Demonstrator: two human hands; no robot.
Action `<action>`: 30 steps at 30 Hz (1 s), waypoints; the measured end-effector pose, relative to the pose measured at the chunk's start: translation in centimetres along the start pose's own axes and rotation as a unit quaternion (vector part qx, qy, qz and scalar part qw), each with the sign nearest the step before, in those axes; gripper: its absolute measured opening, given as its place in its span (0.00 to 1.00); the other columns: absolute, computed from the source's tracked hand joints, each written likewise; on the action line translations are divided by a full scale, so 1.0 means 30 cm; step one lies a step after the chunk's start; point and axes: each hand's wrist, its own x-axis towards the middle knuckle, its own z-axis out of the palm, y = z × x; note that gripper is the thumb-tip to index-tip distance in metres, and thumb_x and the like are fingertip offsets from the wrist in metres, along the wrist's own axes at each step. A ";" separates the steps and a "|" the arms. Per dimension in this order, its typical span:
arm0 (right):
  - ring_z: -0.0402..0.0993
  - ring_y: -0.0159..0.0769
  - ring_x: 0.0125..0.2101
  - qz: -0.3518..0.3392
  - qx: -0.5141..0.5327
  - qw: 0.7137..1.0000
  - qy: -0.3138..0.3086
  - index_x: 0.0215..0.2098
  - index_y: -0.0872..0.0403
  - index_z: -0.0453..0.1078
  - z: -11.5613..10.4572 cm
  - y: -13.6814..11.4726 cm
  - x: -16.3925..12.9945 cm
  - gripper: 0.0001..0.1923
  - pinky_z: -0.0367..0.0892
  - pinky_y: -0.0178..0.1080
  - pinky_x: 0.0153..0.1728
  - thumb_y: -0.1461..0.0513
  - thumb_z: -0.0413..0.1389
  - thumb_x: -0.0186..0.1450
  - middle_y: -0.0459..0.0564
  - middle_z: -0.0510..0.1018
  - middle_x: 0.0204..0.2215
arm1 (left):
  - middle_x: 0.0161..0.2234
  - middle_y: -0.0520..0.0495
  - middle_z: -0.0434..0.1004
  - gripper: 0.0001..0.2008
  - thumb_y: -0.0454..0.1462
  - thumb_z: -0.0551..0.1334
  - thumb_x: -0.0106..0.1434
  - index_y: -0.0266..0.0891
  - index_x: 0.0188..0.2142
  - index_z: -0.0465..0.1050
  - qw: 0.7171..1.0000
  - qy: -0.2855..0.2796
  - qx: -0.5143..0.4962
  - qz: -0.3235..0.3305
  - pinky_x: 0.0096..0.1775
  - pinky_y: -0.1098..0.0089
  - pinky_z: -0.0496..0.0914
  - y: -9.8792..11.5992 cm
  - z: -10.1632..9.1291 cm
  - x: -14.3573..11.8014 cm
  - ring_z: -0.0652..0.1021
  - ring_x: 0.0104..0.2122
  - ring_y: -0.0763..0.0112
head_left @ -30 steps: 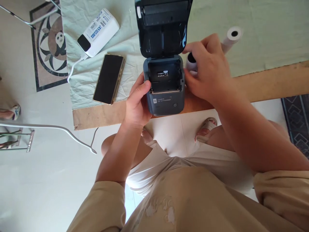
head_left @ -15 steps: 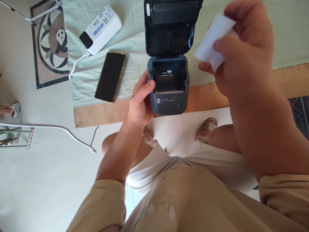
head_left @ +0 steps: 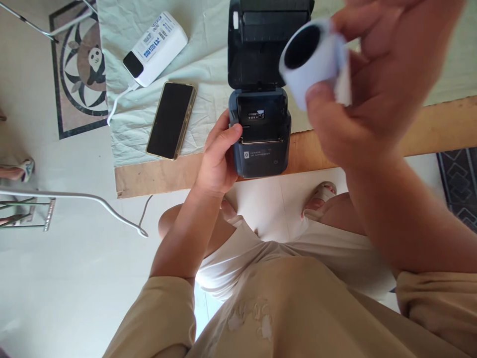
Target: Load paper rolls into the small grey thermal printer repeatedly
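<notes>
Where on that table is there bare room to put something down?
Bare cloth lies between the power bank and the printer, and bare wood in front of the phone. Around the printer it is crowded: the left hand grips it, the right hand holds a paper roll above.

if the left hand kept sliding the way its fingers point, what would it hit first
It is there already: the left hand grips the left side of the dark printer, fingers pointing right, thumb at the rim of the open paper bay. Going on would only press into the printer's body. The paper roll, raised in the right hand, sits well off that line.
</notes>
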 end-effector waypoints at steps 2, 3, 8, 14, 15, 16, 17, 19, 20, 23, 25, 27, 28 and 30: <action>0.78 0.36 0.42 -0.149 -0.071 0.986 0.003 0.55 0.40 0.70 0.016 0.004 -0.008 0.23 0.75 0.42 0.42 0.62 0.58 0.62 0.43 0.78 0.48 | 0.42 0.48 0.82 0.11 0.44 0.66 0.70 0.41 0.46 0.78 1.000 -0.003 -0.004 0.002 0.65 0.62 0.73 0.000 0.001 0.000 0.73 0.68 0.55; 0.79 0.36 0.43 -0.205 -0.111 0.972 -0.007 0.54 0.42 0.71 0.024 0.000 -0.012 0.23 0.75 0.42 0.45 0.64 0.58 0.61 0.44 0.79 0.48 | 0.42 0.48 0.82 0.10 0.44 0.66 0.70 0.41 0.46 0.78 1.000 -0.003 -0.004 0.004 0.65 0.61 0.73 0.000 0.001 0.000 0.73 0.68 0.55; 0.82 0.34 0.49 -0.227 -0.228 0.946 -0.026 0.53 0.49 0.70 0.050 -0.027 -0.018 0.25 0.75 0.37 0.47 0.70 0.53 0.59 0.46 0.83 0.51 | 0.41 0.48 0.82 0.10 0.45 0.66 0.69 0.43 0.45 0.78 1.000 -0.011 0.000 -0.001 0.62 0.61 0.75 0.002 -0.002 0.000 0.73 0.67 0.54; 0.81 0.35 0.48 -0.191 -0.208 0.958 -0.059 0.45 0.46 0.64 0.037 -0.013 -0.012 0.20 0.73 0.39 0.48 0.72 0.52 0.58 0.44 0.82 0.47 | 0.46 0.46 0.82 0.12 0.43 0.65 0.69 0.42 0.48 0.78 1.000 -0.006 -0.007 -0.003 0.60 0.58 0.77 0.001 0.004 -0.003 0.74 0.67 0.52; 0.81 0.34 0.48 -0.182 -0.206 0.959 -0.065 0.44 0.46 0.63 0.035 -0.011 -0.011 0.19 0.73 0.40 0.48 0.72 0.52 0.58 0.43 0.82 0.47 | 0.47 0.46 0.81 0.12 0.44 0.66 0.69 0.41 0.48 0.78 1.000 0.001 -0.008 -0.004 0.60 0.57 0.77 0.000 0.007 -0.004 0.74 0.67 0.51; 0.81 0.35 0.49 -0.172 -0.209 0.960 -0.070 0.43 0.46 0.63 0.033 -0.010 -0.011 0.19 0.73 0.40 0.48 0.73 0.52 0.58 0.43 0.82 0.48 | 0.48 0.46 0.81 0.12 0.45 0.66 0.69 0.41 0.47 0.78 1.000 0.006 -0.007 -0.006 0.59 0.56 0.78 -0.001 0.010 -0.005 0.73 0.67 0.50; 0.82 0.35 0.49 -0.161 -0.216 0.960 -0.074 0.42 0.46 0.63 0.032 -0.009 -0.011 0.19 0.73 0.41 0.48 0.73 0.52 0.57 0.42 0.83 0.48 | 0.49 0.46 0.81 0.12 0.45 0.67 0.68 0.42 0.47 0.78 1.000 0.006 -0.005 -0.007 0.59 0.56 0.78 -0.002 0.013 -0.005 0.73 0.66 0.50; 0.82 0.37 0.50 -0.145 -0.231 0.959 -0.080 0.40 0.46 0.63 0.032 -0.005 -0.010 0.19 0.74 0.44 0.49 0.74 0.51 0.56 0.40 0.83 0.48 | 0.48 0.46 0.82 0.12 0.46 0.67 0.68 0.43 0.46 0.78 1.000 0.000 -0.004 -0.001 0.59 0.56 0.78 -0.002 0.017 -0.007 0.74 0.66 0.50; 0.82 0.39 0.52 -0.140 -0.239 0.957 -0.084 0.39 0.46 0.64 0.032 -0.001 -0.009 0.18 0.74 0.46 0.50 0.73 0.51 0.56 0.40 0.83 0.49 | 0.47 0.47 0.82 0.12 0.46 0.67 0.69 0.43 0.46 0.78 1.000 -0.001 -0.005 0.003 0.59 0.56 0.78 -0.001 0.018 -0.008 0.74 0.65 0.50; 0.81 0.41 0.52 -0.137 -0.252 0.954 -0.091 0.37 0.47 0.67 0.034 0.008 -0.005 0.11 0.73 0.48 0.54 0.70 0.55 0.59 0.42 0.83 0.50 | 0.42 0.47 0.82 0.11 0.45 0.65 0.71 0.41 0.45 0.78 1.000 0.001 -0.009 0.002 0.57 0.59 0.78 0.007 0.020 -0.012 0.77 0.62 0.54; 0.81 0.39 0.46 -0.163 -0.248 0.952 -0.071 0.35 0.48 0.70 0.035 0.004 -0.004 0.05 0.73 0.45 0.50 0.65 0.58 0.63 0.45 0.83 0.46 | 0.40 0.47 0.81 0.10 0.44 0.65 0.71 0.40 0.45 0.77 1.000 -0.010 -0.008 -0.008 0.54 0.63 0.78 0.015 0.019 -0.014 0.78 0.60 0.55; 0.78 0.36 0.39 -0.193 -0.245 0.949 -0.045 0.33 0.48 0.71 0.037 -0.010 -0.009 0.04 0.73 0.43 0.43 0.64 0.57 0.64 0.46 0.82 0.39 | 0.39 0.46 0.81 0.10 0.45 0.65 0.71 0.41 0.44 0.78 1.000 -0.018 -0.004 -0.009 0.50 0.66 0.77 0.020 0.018 -0.017 0.79 0.58 0.55; 0.76 0.36 0.37 -0.207 -0.245 0.946 -0.037 0.32 0.48 0.71 0.039 -0.020 -0.014 0.04 0.71 0.42 0.41 0.64 0.57 0.65 0.46 0.80 0.36 | 0.39 0.47 0.81 0.11 0.45 0.65 0.71 0.41 0.44 0.78 1.000 -0.019 -0.001 -0.005 0.48 0.67 0.76 0.021 0.017 -0.018 0.79 0.56 0.57; 0.74 0.36 0.35 -0.216 -0.265 0.938 -0.045 0.31 0.47 0.72 0.045 -0.039 -0.029 0.05 0.69 0.43 0.39 0.63 0.57 0.65 0.46 0.79 0.33 | 0.37 0.48 0.79 0.12 0.48 0.64 0.72 0.43 0.43 0.78 1.000 -0.016 0.005 0.001 0.44 0.69 0.73 0.019 0.017 -0.019 0.80 0.51 0.60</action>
